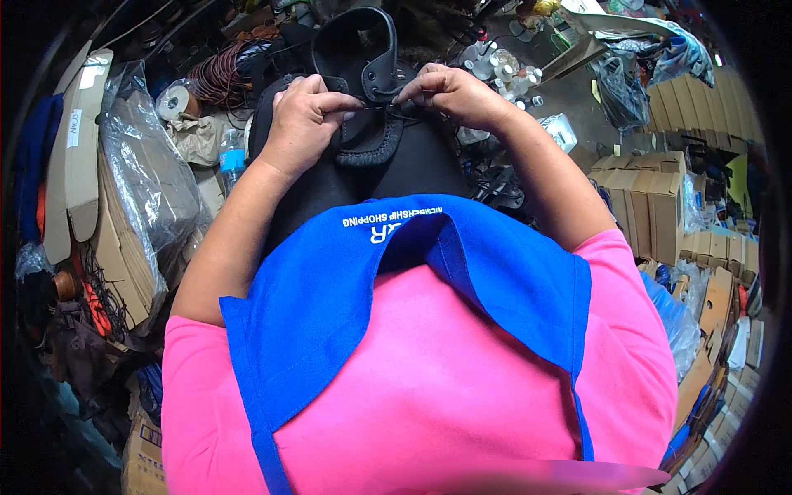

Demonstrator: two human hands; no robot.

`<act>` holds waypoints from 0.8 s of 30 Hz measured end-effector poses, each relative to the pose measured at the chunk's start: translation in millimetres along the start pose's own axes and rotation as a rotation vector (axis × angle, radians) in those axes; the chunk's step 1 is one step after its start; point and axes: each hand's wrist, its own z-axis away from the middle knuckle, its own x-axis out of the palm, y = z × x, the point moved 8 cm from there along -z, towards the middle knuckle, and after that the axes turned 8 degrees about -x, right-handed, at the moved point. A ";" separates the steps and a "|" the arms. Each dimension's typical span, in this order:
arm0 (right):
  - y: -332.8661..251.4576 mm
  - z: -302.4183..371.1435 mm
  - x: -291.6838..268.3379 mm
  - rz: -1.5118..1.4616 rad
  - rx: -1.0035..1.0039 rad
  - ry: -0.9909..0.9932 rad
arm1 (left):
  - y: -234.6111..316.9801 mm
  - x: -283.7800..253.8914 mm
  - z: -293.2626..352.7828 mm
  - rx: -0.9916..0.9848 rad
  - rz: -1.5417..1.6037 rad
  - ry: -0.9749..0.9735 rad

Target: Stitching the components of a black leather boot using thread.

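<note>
On my lap rests a black leather piece (370,140) with a thick laced or stitched lower edge. A wide black strap (379,70) rises from it in a loop, with small metal studs near its end. My left hand (307,115) is closed, thumb and index finger pinching at the left side of the leather piece. From the right, my right hand (445,92) is closed in a pinch at what looks like a thin black cord (403,115). The fingertips of both hands almost meet over the piece. Dark fingers-on-dark leather hide the exact grip.
A water bottle (233,157) with a blue label stands left of my legs, near plastic-wrapped cardboard (148,165). Several small bottles (503,70) crowd the floor ahead on the right. Stacked cardboard (643,202) fills the right side. A reddish-brown cord coil (221,78) lies far left.
</note>
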 end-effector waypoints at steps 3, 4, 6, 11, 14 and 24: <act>1.6 -0.3 1.7 -0.019 0.003 -0.017 | 0.2 0.4 0.0 -0.005 0.006 0.002; 2.1 -0.4 2.6 -0.041 -0.004 -0.022 | 0.3 2.3 -0.2 0.001 0.011 -0.014; 9.2 0.3 4.0 -0.066 -0.015 -0.024 | 0.9 4.5 -2.2 0.006 0.016 -0.030; 13.5 -1.3 6.5 -0.127 -0.032 -0.040 | -3.7 14.0 -13.2 -0.026 0.129 -0.134; 14.1 -1.3 8.8 -0.129 -0.007 -0.048 | 1.4 14.2 -17.6 0.020 0.085 -0.168; -18.4 13.0 1.7 0.181 -0.052 0.091 | 17.4 -10.5 0.8 -0.005 0.050 -0.076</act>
